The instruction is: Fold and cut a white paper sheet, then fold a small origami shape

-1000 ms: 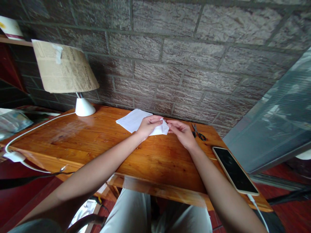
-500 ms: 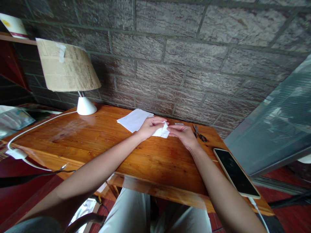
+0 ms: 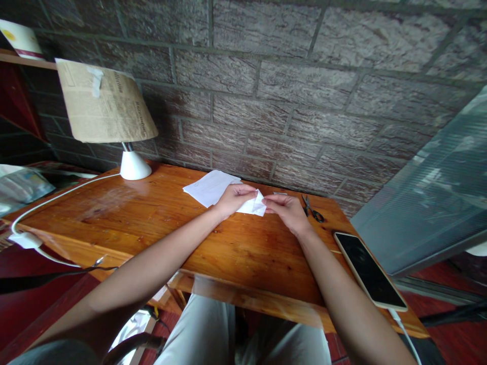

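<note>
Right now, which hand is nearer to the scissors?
The right hand: it is close beside the scissors, on their left. The left hand is farther left, holding white paper.

Study corner: wooden desk [image 3: 243, 251], lamp [image 3: 107, 107]

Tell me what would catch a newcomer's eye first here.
Probably the table lamp with its newsprint-patterned shade, standing at the wooden desk's back left. Then the left-hand grip and right-hand grip, sharing a folded white paper mid-view. A smartphone, cable attached, lies along the desk's right side.
</note>
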The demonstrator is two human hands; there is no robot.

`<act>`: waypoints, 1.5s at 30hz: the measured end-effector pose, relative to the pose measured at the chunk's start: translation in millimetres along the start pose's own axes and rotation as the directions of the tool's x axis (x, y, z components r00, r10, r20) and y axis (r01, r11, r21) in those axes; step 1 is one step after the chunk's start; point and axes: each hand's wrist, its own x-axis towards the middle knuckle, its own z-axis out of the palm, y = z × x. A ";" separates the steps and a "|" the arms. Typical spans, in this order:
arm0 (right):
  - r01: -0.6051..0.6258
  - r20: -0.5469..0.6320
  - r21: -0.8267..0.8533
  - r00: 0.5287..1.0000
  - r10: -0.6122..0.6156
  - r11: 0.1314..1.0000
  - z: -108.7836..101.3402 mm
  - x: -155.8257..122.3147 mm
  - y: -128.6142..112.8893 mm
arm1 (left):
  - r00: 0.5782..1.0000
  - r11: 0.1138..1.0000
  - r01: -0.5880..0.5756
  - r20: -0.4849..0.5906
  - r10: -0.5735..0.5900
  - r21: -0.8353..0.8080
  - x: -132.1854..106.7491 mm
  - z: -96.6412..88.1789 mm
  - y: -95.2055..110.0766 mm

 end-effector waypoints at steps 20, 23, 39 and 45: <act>-0.056 0.023 0.009 0.998 0.056 0.998 1.1 -2.5 -6.6 | 0.995 0.996 -0.080 0.061 0.077 0.047 0.1 -1.3 -1.1; -0.054 0.018 0.002 0.998 0.054 0.999 2.2 -2.5 -6.0 | 0.995 0.995 -0.084 0.064 0.080 0.051 0.1 -1.3 -3.0; 0.039 -0.030 -0.140 0.999 -0.044 0.989 3.5 -0.3 -3.5 | 0.999 0.998 -0.005 0.051 0.002 0.056 -4.4 6.4 2.5; 0.067 0.001 -0.169 0.998 -0.068 0.983 3.7 -1.5 -5.1 | 0.996 0.997 -0.063 0.072 0.059 0.048 -4.7 4.9 3.0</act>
